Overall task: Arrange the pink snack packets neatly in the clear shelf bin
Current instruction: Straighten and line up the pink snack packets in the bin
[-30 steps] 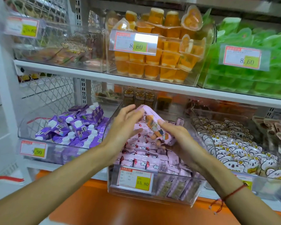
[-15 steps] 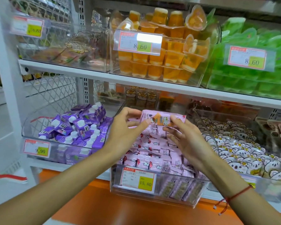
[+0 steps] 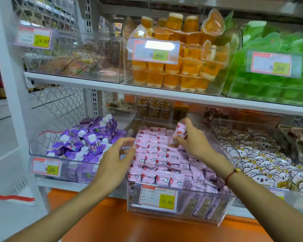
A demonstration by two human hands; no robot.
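A clear shelf bin (image 3: 180,213) on the lower shelf holds several pink snack packets (image 3: 156,161) laid in rows, with a 15.80 price tag on its front wall. My right hand (image 3: 191,142) is over the bin's back right part, shut on one pink packet (image 3: 179,131) that it holds tilted and blurred above the rows. My left hand (image 3: 115,165) hovers at the bin's left wall, fingers apart, holding nothing.
Left of the bin is a clear bin of purple drink pouches (image 3: 87,138); to the right, a bin of white bear-print packets (image 3: 262,154). The shelf above (image 3: 147,93) carries orange jelly cups (image 3: 180,67) and green jelly cups (image 3: 278,81), close overhead.
Both hands held the packet level above the bin; now my left hand has let go and dropped to the left wall, while my right hand carries the packet toward the back right.
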